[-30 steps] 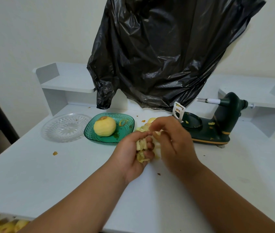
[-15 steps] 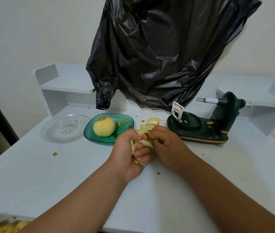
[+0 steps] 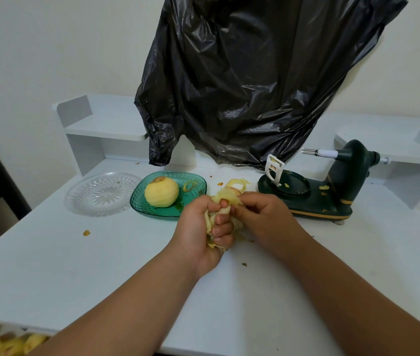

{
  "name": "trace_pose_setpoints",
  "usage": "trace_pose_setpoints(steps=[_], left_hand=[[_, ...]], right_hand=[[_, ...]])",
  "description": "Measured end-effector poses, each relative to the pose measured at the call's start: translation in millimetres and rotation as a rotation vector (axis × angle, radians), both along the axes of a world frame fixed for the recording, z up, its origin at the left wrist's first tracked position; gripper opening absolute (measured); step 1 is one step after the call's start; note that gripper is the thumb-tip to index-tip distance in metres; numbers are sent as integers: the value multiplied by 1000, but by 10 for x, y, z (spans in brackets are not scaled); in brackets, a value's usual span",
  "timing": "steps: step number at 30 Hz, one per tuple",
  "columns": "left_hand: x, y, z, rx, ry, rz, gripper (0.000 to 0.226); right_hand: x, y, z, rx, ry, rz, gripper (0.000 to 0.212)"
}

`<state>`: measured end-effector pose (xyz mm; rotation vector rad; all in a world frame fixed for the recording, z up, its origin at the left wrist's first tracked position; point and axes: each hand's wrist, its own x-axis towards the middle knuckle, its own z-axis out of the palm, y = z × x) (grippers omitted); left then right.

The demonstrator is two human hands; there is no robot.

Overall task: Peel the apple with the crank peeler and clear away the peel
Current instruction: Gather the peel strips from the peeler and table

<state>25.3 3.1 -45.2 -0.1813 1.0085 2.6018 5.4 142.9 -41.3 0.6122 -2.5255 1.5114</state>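
A peeled yellow apple (image 3: 161, 191) rests in a green glass dish (image 3: 150, 210) at the middle of the white table. My left hand (image 3: 203, 232) is closed around a bunch of pale apple peel (image 3: 225, 195). My right hand (image 3: 263, 217) pinches the same bunch from the right. A loose curl of peel (image 3: 237, 183) lies on the table just beyond my hands. The dark green crank peeler (image 3: 332, 191) stands to the right, its prongs bare and its white blade arm upright.
An empty clear glass plate (image 3: 102, 194) sits left of the green dish. A black plastic bag (image 3: 242, 86) hangs behind. Raised white shelves flank the back. Small peel scraps (image 3: 86, 232) dot the table. More apples (image 3: 6, 343) show below the front-left edge.
My hands have drawn closer together around the peel and gathered it tighter into my left hand; more of the loose curl beyond them is visible.
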Motion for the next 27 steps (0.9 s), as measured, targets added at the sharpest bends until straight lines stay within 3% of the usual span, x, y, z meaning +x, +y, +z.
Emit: trace_pose_setpoints(steps=[4, 6, 9, 13, 18, 20, 23, 27], left_hand=[[-12, 24, -7, -75, -4, -45, 3], [-10, 34, -13, -126, 1, -64, 5], [-2, 30, -6, -138, 26, -74, 21], [-13, 0, 3, -52, 55, -98, 29], [-69, -26, -52, -35, 51, -142, 57], [-60, -27, -37, 7, 54, -164, 52], [-52, -18, -17, -12, 85, -138, 26], [-65, 7, -38, -38, 31, -46, 7]], right_hand=[[-3, -39, 16, 10, 267, -180, 10], [23, -59, 28, 5, 348, -170, 19], [80, -102, 27, 57, 306, -15, 42], [121, -68, 60, 107, 315, 81, 54], [226, -114, 88, 161, 521, 40, 25], [244, -135, 80, 180, 581, 47, 21], [214, -117, 77, 190, 625, 60, 20], [119, -53, 67, -122, 514, -87, 28]])
